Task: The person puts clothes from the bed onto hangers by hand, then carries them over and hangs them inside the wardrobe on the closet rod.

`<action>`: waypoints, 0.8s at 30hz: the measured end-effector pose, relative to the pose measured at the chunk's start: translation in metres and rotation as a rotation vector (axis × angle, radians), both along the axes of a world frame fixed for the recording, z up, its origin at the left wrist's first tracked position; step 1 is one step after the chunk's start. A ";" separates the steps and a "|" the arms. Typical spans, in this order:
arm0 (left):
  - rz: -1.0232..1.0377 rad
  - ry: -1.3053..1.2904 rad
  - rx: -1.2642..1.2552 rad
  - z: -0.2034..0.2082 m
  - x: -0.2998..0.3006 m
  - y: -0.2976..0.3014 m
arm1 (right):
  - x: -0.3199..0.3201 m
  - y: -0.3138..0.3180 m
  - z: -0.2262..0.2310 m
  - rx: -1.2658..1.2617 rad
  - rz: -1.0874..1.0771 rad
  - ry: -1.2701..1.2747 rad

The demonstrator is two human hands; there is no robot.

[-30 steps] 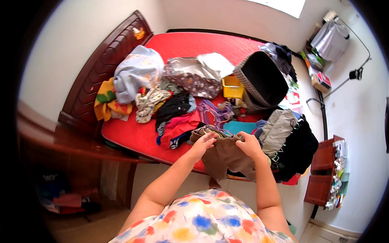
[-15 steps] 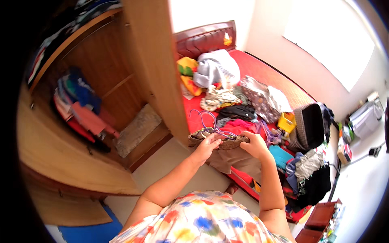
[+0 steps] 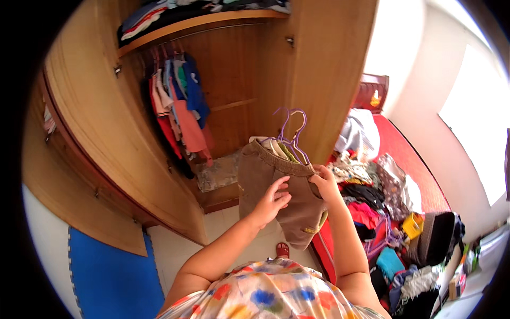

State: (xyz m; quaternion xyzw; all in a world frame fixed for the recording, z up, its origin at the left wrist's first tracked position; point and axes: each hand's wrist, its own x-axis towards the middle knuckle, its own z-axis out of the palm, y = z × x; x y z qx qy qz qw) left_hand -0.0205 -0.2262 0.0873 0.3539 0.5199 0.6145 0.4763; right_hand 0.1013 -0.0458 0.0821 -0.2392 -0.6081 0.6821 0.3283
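A pair of brown shorts (image 3: 257,175) with an elastic waistband hangs upright in front of me on purple hangers (image 3: 300,127). Their hooks stick up above the waistband, and lighter cloth shows inside the opening. My right hand (image 3: 325,185) pinches the right end of the waistband, thumb in front. My left hand (image 3: 272,202) is held before the front of the shorts, fingers apart and holding nothing; whether it touches the cloth I cannot tell. Ahead to the left, several hanging garments (image 3: 186,114) fill part of the open wardrobe (image 3: 234,85).
An open wardrobe door (image 3: 127,133) stands at the left, another (image 3: 324,69) between wardrobe and bed. Folded clothes lie on the upper shelf (image 3: 212,18). The red bed (image 3: 411,159) holds heaped clothes, loose hangers (image 3: 385,234) and a yellow basket (image 3: 413,226). A blue mat (image 3: 114,271) lies lower left.
My view has turned left toward the wardrobe, and the shorts have come round with it, away from the bed. My left hand has let go of the waistband; my right hand still grips it.
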 end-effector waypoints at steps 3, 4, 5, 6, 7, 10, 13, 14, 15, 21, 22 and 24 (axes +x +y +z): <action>0.124 0.204 0.101 0.002 -0.027 0.006 | -0.060 -0.016 0.023 -0.165 0.131 0.062; 0.152 0.209 0.103 0.004 -0.038 0.012 | -0.079 -0.016 0.025 -0.218 0.172 0.103; 0.239 0.352 0.113 0.004 -0.049 0.018 | -0.098 -0.017 0.026 -0.248 0.214 0.142; 0.326 0.496 0.118 0.005 -0.060 0.024 | -0.116 -0.017 0.029 -0.247 0.275 0.166; 0.380 0.530 0.103 0.008 -0.070 0.031 | -0.135 -0.018 0.031 -0.265 0.298 0.193; 0.492 0.469 0.099 0.010 -0.103 0.048 | -0.183 -0.016 0.041 -0.448 0.361 0.225; 0.522 0.331 0.145 0.010 -0.139 0.064 | -0.223 -0.005 0.044 -0.592 0.450 0.230; 0.521 0.296 0.187 0.009 -0.151 0.068 | -0.237 -0.002 0.041 -0.574 0.440 0.216; 0.561 0.299 0.181 0.007 -0.162 0.071 | -0.251 0.001 0.040 -0.555 0.429 0.203; 0.700 -0.028 0.236 0.025 -0.210 0.090 | -0.312 0.020 0.043 -0.486 0.490 0.202; 0.721 -0.088 0.265 0.026 -0.220 0.093 | -0.322 0.024 0.043 -0.463 0.502 0.220; 0.789 -0.016 0.318 0.029 -0.238 0.102 | -0.342 0.033 0.043 -0.445 0.502 0.225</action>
